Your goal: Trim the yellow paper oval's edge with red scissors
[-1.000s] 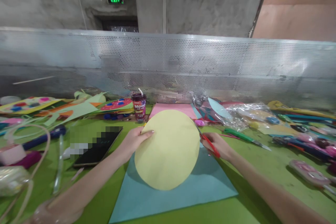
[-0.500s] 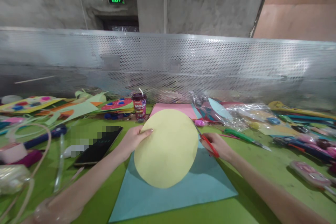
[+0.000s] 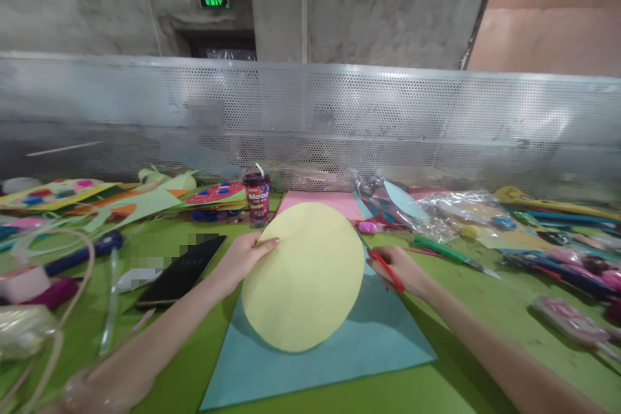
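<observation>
My left hand (image 3: pixel 247 257) pinches the left edge of a round yellow paper disc (image 3: pixel 303 278) and holds it tilted above a blue sheet (image 3: pixel 369 343) on the green table. My right hand (image 3: pixel 400 268) grips red-handled scissors (image 3: pixel 385 263), whose blades sit at the disc's upper right edge. A pink sheet (image 3: pixel 334 202) lies just behind the disc.
A black phone (image 3: pixel 182 272) lies left of my left hand. A dark drink cup (image 3: pixel 257 196) stands behind it. Coloured paper cut-outs (image 3: pixel 145 202) are piled at the back left. Plastic bags (image 3: pixel 427 207), a green knife (image 3: pixel 453 255) and pens crowd the right. A perforated metal screen (image 3: pixel 310 123) borders the table's far side.
The yellow disc has shifted slightly left and down, turning a little in my left hand. My right hand with the scissors has barely moved.
</observation>
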`<control>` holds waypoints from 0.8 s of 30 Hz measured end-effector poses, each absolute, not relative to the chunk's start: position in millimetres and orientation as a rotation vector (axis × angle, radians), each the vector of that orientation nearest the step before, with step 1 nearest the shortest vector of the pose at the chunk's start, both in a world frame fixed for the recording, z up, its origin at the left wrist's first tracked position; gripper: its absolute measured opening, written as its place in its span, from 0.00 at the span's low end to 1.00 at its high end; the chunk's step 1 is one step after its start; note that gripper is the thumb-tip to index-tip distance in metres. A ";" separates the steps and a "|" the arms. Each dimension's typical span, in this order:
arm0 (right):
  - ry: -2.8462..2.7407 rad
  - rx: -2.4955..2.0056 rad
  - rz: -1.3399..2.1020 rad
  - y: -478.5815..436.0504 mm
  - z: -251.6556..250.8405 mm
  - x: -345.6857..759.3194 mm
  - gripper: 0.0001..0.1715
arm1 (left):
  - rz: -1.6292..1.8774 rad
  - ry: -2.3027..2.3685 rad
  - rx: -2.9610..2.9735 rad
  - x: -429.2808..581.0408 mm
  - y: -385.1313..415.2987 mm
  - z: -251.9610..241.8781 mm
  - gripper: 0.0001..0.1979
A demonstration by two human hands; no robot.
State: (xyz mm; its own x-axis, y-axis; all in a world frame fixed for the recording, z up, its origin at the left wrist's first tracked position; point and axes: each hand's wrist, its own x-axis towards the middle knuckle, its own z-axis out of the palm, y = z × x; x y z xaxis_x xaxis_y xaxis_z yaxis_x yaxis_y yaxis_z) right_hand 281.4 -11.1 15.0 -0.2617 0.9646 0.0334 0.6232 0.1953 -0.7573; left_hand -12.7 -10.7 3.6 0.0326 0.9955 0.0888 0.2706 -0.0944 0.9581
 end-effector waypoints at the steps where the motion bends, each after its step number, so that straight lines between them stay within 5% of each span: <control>1: -1.966 -1.476 0.867 -11.2 15.2 281.5 0.11 | 1.119 1.348 1.495 -12.7 -11.1 3.6 0.17; 24: -2.072 -1.435 0.733 -10.6 12.0 282.5 0.10 | 1.084 1.373 1.591 -14.2 -9.2 1.7 0.19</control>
State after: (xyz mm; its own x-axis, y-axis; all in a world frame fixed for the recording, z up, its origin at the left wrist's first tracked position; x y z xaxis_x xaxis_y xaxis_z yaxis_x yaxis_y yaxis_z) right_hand 282.5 -10.6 12.0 -0.3106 0.9448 0.1044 0.6686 0.2952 -0.6825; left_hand -14.2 -9.2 1.7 0.0626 0.9907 0.1209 0.3476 -0.1352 0.9278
